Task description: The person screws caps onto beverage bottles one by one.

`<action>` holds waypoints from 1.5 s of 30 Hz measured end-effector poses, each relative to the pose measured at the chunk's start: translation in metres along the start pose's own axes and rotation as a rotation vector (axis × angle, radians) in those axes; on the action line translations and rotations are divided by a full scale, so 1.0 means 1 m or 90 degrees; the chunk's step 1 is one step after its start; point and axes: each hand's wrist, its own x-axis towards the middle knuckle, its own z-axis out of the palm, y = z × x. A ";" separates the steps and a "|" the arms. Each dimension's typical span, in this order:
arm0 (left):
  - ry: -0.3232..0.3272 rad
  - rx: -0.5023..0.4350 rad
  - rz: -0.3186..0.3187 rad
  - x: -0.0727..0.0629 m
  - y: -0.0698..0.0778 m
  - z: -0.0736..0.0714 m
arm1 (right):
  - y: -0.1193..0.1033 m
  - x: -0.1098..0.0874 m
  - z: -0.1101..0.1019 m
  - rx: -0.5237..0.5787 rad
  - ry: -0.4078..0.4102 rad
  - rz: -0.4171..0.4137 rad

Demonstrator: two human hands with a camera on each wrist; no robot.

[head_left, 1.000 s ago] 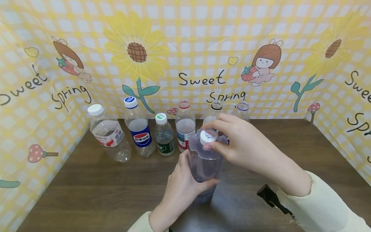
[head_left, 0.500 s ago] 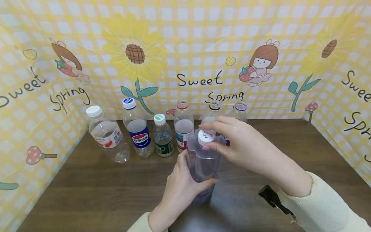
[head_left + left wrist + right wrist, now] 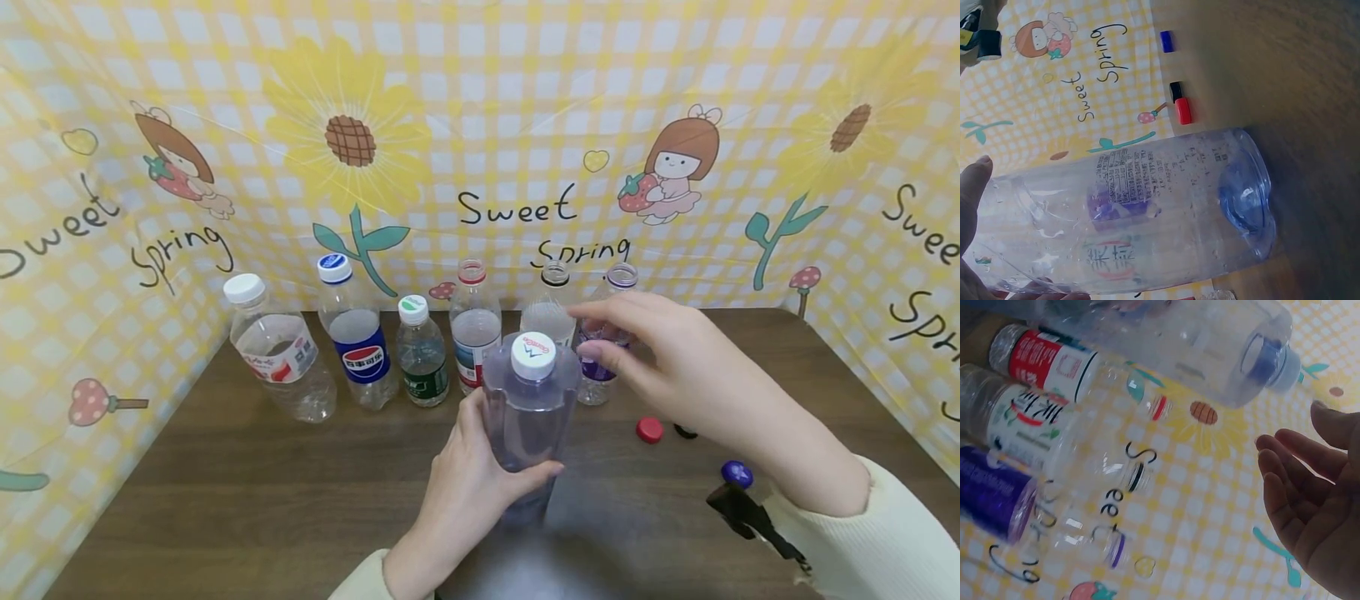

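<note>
My left hand (image 3: 468, 483) grips the side of a large clear plastic bottle (image 3: 532, 425), which stands upright before me with a white screw cap (image 3: 533, 357) on its neck. To the right of that cap, my right hand (image 3: 667, 358) hovers with loosely bent fingers and holds nothing. In the right wrist view, a gap separates the right hand (image 3: 1316, 494) from the capped neck. The left wrist view shows the bottle's clear body (image 3: 1191, 212) crossing the picture, with part of the left hand (image 3: 969, 225) at its edge.
Behind stand three capped bottles: a pink-labelled bottle (image 3: 281, 350), a Pepsi bottle (image 3: 360, 354) and a small green-labelled bottle (image 3: 424, 367). Three uncapped ones, including a red-ringed bottle (image 3: 476, 329), stand rightward. A red cap (image 3: 649, 430), black cap (image 3: 1175, 92) and blue cap (image 3: 737, 474) lie on the table.
My right hand has let go of the white cap and moved off to the right. The loose caps have come into view. My left hand keeps its hold on the bottle.
</note>
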 end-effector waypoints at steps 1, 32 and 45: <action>0.001 -0.001 -0.002 0.000 0.000 0.000 | 0.003 -0.002 -0.001 -0.005 0.010 0.003; 0.096 0.017 -0.077 -0.001 -0.038 -0.055 | 0.130 -0.138 0.018 -0.089 -0.055 0.295; 0.175 0.019 -0.181 -0.005 -0.062 -0.095 | 0.152 -0.175 0.037 -0.041 -0.203 0.399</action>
